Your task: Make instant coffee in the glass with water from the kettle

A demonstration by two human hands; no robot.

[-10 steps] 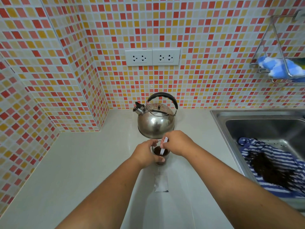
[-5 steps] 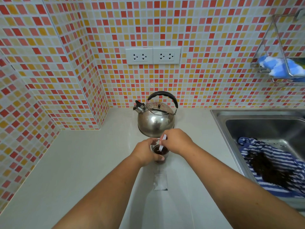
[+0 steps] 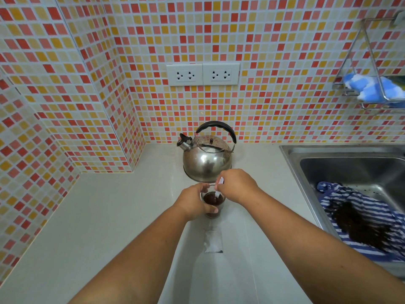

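**Stirring the Dark Coffee in the Glass**

Starting on the left, the tiled wall (image 3: 65,95) bends around a corner, and the pale counter (image 3: 98,227) below it is bare there.

The left hand (image 3: 192,201) is wrapped around the glass (image 3: 213,202). It holds the glass from the left side so it does not tip or slide. The glass stands on the counter, right in front of the kettle (image 3: 207,159), near the middle of the view. Inside the glass there is dark brown drink with some foam on top.

The kettle sits just behind the glass, close to the wall. Its black handle stands up and its spout points left. Nobody is touching it. Two wall sockets (image 3: 202,74) are above it.

On the counter in front of the glass lies a small clear packet (image 3: 213,243). It looks empty.

The right hand (image 3: 237,186) is pinched shut on a thin white stick (image 3: 219,185). The stick goes down into the glass. It looks like the person is stirring.

To the right is the metal sink (image 3: 341,167), with a striped cloth (image 3: 361,216) in it. A wire rack (image 3: 372,88) hangs above.

The task looks almost done. The coffee seems to be in, and the water seems poured, since the drink is dark and wet. What may be left is a bit more stirring, then taking the stick out.
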